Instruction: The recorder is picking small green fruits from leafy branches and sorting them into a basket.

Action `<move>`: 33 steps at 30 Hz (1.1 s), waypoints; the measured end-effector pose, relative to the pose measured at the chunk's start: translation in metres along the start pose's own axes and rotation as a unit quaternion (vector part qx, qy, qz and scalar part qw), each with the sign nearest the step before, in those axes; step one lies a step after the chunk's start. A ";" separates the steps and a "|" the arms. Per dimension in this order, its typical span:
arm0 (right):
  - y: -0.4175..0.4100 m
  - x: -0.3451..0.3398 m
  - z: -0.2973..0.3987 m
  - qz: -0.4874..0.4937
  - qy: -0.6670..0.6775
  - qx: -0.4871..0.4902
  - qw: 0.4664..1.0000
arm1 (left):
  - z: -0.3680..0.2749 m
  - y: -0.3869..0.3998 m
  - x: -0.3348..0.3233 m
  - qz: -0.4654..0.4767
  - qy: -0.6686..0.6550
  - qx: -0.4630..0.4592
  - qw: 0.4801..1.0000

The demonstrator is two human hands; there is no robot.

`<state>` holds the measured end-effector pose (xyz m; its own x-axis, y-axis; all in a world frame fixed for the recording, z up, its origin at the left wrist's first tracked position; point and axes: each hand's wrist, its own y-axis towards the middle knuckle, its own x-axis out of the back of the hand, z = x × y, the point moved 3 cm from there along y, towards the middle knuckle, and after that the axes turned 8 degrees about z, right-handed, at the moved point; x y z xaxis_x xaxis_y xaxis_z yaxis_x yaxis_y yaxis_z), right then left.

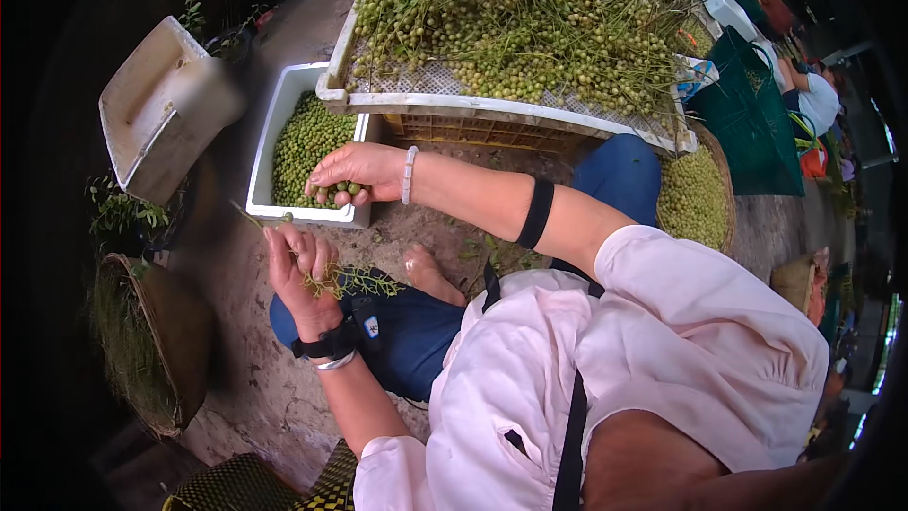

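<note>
My right hand [347,174], with a beaded bracelet at its wrist, holds several small round green fruits [342,191] in its curled fingers over the near edge of a white foam box [259,149]. Similar green fruits [305,145] lie in that box. Lower down, my left hand [301,262] grips a mostly bare, branching green stem [362,280]; the stem's upper end sticks out past the fingers with a single fruit near it. Above the box's right side, a white-framed mesh tray [496,101] bears a heap of fruit still on stems [525,14].
A yellow crate [482,133] sits under the tray. To the right are a basket of loose fruits [695,191], a dark green bag [752,113] and a seated person [819,103]. At the left stand a worn foam container [152,106] and a basket of thin stems [167,341].
</note>
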<state>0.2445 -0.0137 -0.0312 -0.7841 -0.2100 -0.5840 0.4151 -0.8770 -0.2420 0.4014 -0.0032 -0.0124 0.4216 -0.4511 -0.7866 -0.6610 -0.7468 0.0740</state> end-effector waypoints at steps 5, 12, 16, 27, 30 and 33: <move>0.023 0.020 0.006 -0.096 -0.007 0.024 0.995 | 0.003 0.001 -0.014 0.021 -0.004 0.022 1.000; 0.019 -0.002 0.026 -0.072 -0.333 0.083 0.936 | 0.006 -0.002 -0.017 0.062 -0.043 0.037 0.997; -0.025 -0.022 -0.002 0.041 -0.284 0.154 0.945 | 0.017 0.002 -0.025 0.062 -0.055 0.053 0.995; -0.157 -0.013 -0.034 -0.140 -0.154 0.109 0.972 | 0.072 -0.002 -0.084 -0.009 0.293 0.148 0.945; -0.191 -0.007 -0.050 -0.157 0.003 0.149 0.976 | 0.102 -0.007 -0.104 0.066 0.259 0.174 0.948; -0.219 0.001 -0.055 -0.173 0.129 0.218 0.952 | 0.127 -0.015 -0.128 0.081 0.228 0.159 0.957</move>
<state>0.1781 0.2016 -0.0220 -0.6769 0.1875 -0.7118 -0.1229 -0.9822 -0.1418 0.2785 0.1281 0.0090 0.4764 -0.7692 -0.4258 -0.8657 -0.4950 -0.0744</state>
